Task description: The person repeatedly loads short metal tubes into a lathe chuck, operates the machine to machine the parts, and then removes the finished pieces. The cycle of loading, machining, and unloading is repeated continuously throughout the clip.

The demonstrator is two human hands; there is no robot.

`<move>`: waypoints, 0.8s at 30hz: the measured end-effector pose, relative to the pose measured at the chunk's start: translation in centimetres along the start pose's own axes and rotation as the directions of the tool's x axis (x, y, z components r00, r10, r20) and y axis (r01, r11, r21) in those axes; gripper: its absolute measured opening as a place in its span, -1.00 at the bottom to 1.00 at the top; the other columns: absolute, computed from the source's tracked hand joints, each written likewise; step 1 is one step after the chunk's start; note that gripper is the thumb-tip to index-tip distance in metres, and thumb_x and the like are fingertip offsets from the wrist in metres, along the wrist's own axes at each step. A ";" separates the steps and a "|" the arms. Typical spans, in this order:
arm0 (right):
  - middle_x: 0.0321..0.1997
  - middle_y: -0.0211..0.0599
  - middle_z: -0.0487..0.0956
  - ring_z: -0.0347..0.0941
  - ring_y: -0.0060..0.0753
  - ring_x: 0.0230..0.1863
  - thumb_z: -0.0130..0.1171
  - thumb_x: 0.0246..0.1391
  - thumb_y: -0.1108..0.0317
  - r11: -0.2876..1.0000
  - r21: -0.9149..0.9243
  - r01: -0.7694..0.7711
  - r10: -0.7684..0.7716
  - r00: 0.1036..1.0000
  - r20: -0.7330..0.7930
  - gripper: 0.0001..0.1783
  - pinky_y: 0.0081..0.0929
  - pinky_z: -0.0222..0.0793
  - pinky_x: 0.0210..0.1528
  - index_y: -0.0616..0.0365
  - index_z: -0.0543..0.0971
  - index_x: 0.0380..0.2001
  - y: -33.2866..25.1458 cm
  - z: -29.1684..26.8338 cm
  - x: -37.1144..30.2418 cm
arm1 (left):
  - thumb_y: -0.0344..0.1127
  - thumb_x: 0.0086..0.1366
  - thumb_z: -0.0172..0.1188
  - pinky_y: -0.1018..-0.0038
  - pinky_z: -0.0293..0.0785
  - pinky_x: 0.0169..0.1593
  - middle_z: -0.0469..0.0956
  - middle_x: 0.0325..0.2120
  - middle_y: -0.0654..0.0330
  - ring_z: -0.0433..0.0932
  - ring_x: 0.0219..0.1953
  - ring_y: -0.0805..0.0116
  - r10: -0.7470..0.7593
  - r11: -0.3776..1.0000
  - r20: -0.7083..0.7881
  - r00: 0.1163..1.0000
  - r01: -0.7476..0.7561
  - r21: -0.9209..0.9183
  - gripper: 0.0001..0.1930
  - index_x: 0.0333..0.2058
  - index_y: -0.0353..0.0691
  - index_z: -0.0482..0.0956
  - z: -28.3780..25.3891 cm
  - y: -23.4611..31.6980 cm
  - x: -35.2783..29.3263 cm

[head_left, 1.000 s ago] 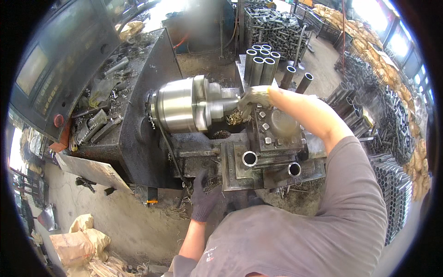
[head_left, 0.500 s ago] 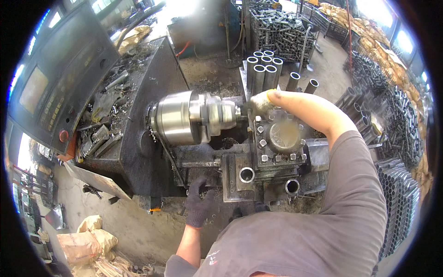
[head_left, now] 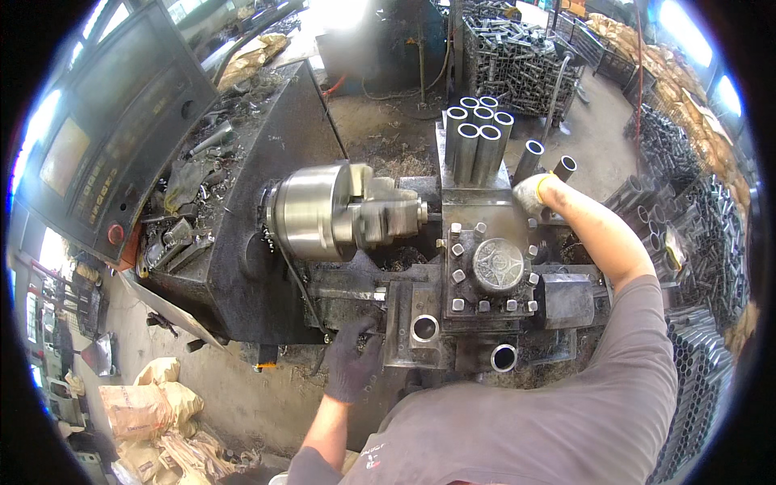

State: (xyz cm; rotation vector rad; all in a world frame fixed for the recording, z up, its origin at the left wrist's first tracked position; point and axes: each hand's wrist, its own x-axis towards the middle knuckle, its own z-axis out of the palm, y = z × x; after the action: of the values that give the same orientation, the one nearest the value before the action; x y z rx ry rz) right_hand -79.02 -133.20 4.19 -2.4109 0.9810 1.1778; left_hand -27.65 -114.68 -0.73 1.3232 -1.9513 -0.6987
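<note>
My right hand (head_left: 529,195), in a pale glove with a yellow cuff, reaches past the far right side of the lathe's square tool post (head_left: 490,275). It is just in front of a standing steel tube (head_left: 528,160); its fingertips are hidden, so I cannot see whether it grips anything. Low on the near side, my left hand (head_left: 352,361) wears a dark glove. Its thumb and fingers are apart beside the carriage (head_left: 402,323), with nothing visible between them. Left of the tool post is the metal chuck (head_left: 311,212), its jaw end (head_left: 388,212) smeared by motion.
Several steel tubes (head_left: 477,149) stand grouped behind the tool post. Two short tubes (head_left: 424,327) are upright on the near side. Metal shavings and scraps (head_left: 190,194) cover the ledge by the control panel (head_left: 93,162). Stacked tubes (head_left: 699,388) stand at right; paper sacks (head_left: 149,408) lie lower left.
My right hand has moved right, from beside the jaw end of the chuck to the standing tube beyond the tool post. My left hand stays low by the carriage. The view has shifted slightly.
</note>
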 end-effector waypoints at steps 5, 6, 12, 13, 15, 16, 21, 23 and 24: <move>-0.25 -0.21 0.76 0.68 -0.26 -0.31 0.37 0.16 0.10 0.763 0.628 0.153 0.257 0.819 -0.513 -0.66 -0.23 0.63 -0.25 0.13 0.77 -0.17 -3.9 -9.4 3.3 | -0.37 0.15 0.38 0.03 0.47 0.26 0.62 0.04 0.02 0.58 0.14 -0.06 0.621 0.748 -0.082 0.779 -0.559 0.359 -0.53 0.08 -0.17 0.60 0.6 4.5 10.9; -0.34 -0.20 0.76 0.69 -0.25 -0.34 0.37 0.14 0.22 0.657 0.720 0.222 0.209 0.864 -0.458 -0.70 -0.28 0.66 -0.25 0.17 0.75 -0.14 -5.0 -10.8 4.5 | -0.35 0.13 0.39 -0.04 0.41 0.33 0.58 0.09 0.01 0.53 0.20 -0.07 0.660 0.699 -0.074 0.748 -0.575 0.425 -0.48 0.12 -0.15 0.57 1.4 5.3 12.9; -0.51 -0.34 0.73 0.59 -0.53 -0.53 0.55 0.04 0.10 0.927 0.249 0.281 -0.040 0.733 -0.679 -0.68 -0.32 0.47 -0.49 0.14 0.75 -0.47 -6.6 -10.2 9.8 | -0.14 0.20 0.28 -0.22 0.01 0.54 0.45 0.13 -0.07 0.37 0.29 -0.18 0.696 0.529 0.096 0.712 -0.598 0.602 -0.38 0.25 -0.11 0.45 9.0 5.7 21.5; -0.50 -0.33 0.73 0.59 -0.53 -0.52 0.55 0.03 0.10 0.830 0.501 0.244 0.109 0.811 -0.575 -0.68 -0.32 0.48 -0.47 0.14 0.76 -0.44 -6.0 -9.5 10.1 | -0.12 0.24 0.24 -0.24 0.00 0.54 0.45 0.11 -0.08 0.37 0.28 -0.19 0.706 0.516 0.075 0.705 -0.583 0.627 -0.41 0.25 -0.11 0.46 9.7 5.5 22.1; -0.44 -0.31 0.75 0.60 -0.54 -0.47 0.57 0.00 0.09 0.696 0.655 0.295 0.142 0.837 -0.528 -0.65 -0.36 0.51 -0.40 0.16 0.78 -0.33 -4.5 -8.8 10.7 | -0.11 0.34 0.13 -0.25 -0.04 0.55 0.47 0.04 -0.09 0.38 0.26 -0.19 0.668 0.560 0.047 0.742 -0.544 0.625 -0.49 0.24 -0.10 0.47 10.7 5.2 22.5; -0.43 -0.30 0.75 0.61 -0.56 -0.45 0.57 0.01 0.10 0.690 0.700 0.183 0.205 0.878 -0.432 -0.65 -0.38 0.51 -0.39 0.17 0.79 -0.30 -3.9 -8.8 10.9 | -0.05 0.32 0.17 -0.24 0.03 0.51 0.48 0.03 -0.09 0.40 0.22 -0.18 0.689 0.550 0.020 0.725 -0.540 0.636 -0.48 0.20 -0.12 0.50 10.8 5.2 22.6; -0.45 -0.36 0.74 0.59 -0.46 -0.51 0.50 -0.02 0.33 0.877 0.137 0.461 -0.269 0.707 -0.654 -0.75 -0.38 0.45 -0.47 0.10 0.82 -0.22 -3.4 -8.9 13.1 | 0.02 0.32 0.23 -0.20 0.19 0.42 0.51 0.01 -0.05 0.45 0.16 -0.13 0.719 0.569 -0.020 0.695 -0.571 0.592 -0.49 0.13 -0.13 0.54 9.3 5.0 22.2; -0.49 -0.30 0.71 0.58 -0.39 -0.53 0.44 0.04 0.30 0.903 0.180 0.391 -0.164 0.698 -0.697 -0.79 -0.35 0.45 -0.46 0.13 0.81 -0.25 -3.8 -8.2 13.7 | -0.01 0.33 0.21 -0.19 0.19 0.42 0.52 0.01 -0.02 0.46 0.16 -0.11 0.731 0.564 -0.020 0.682 -0.588 0.580 -0.51 0.14 -0.13 0.53 9.0 4.7 22.2; -0.52 -0.22 0.70 0.57 -0.35 -0.54 0.40 0.11 0.24 0.826 0.452 0.336 0.058 0.748 -0.661 -0.77 -0.32 0.47 -0.44 0.19 0.79 -0.29 -3.9 -7.4 13.8 | -0.03 0.33 0.20 -0.18 0.19 0.43 0.53 0.00 -0.01 0.46 0.17 -0.10 0.737 0.549 -0.009 0.676 -0.590 0.593 -0.52 0.14 -0.13 0.53 9.1 4.5 22.1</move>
State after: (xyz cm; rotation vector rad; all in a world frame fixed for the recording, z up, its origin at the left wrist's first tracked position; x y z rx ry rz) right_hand -66.00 -140.34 -2.09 -2.3392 1.0811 -0.0897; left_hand -43.08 -133.31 1.94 0.7426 -2.2749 0.4476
